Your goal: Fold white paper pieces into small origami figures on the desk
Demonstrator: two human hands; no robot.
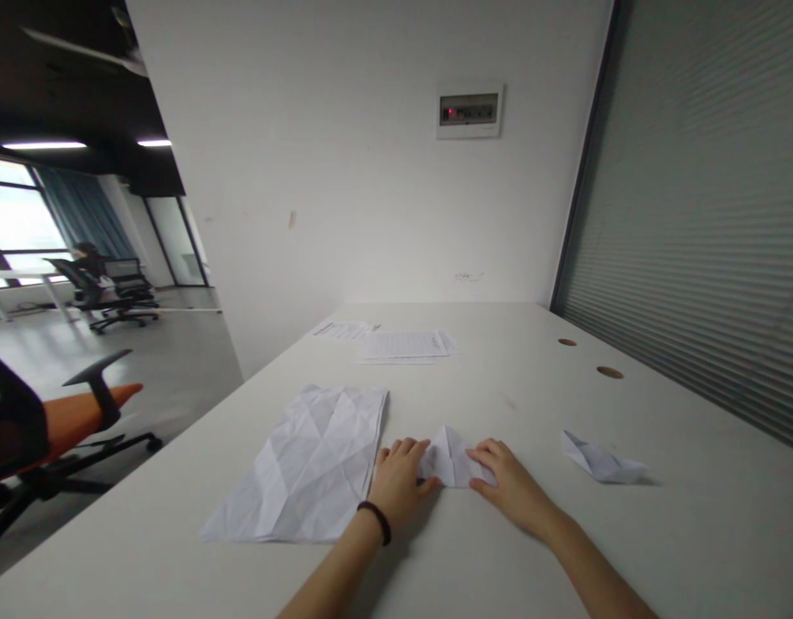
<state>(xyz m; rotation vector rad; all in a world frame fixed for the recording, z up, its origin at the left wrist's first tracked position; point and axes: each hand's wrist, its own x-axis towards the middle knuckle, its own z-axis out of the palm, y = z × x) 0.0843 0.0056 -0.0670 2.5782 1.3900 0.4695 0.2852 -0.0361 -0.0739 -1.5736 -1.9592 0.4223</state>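
A small folded piece of white paper with a pointed top and a crease down its middle lies on the white table. My left hand grips its left corner between thumb and fingers, a dark band around the wrist. On the opposite side, my right hand pinches the right corner the same way. To the left lie large creased sheets of white paper, stacked, close to my left hand. A folded paper boat rests apart at the right.
Printed sheets lie farther back on the table, with more printed paper beside them. Two round holes, one here, are cut near the right edge. An orange office chair stands left of the table; a wall closes the back.
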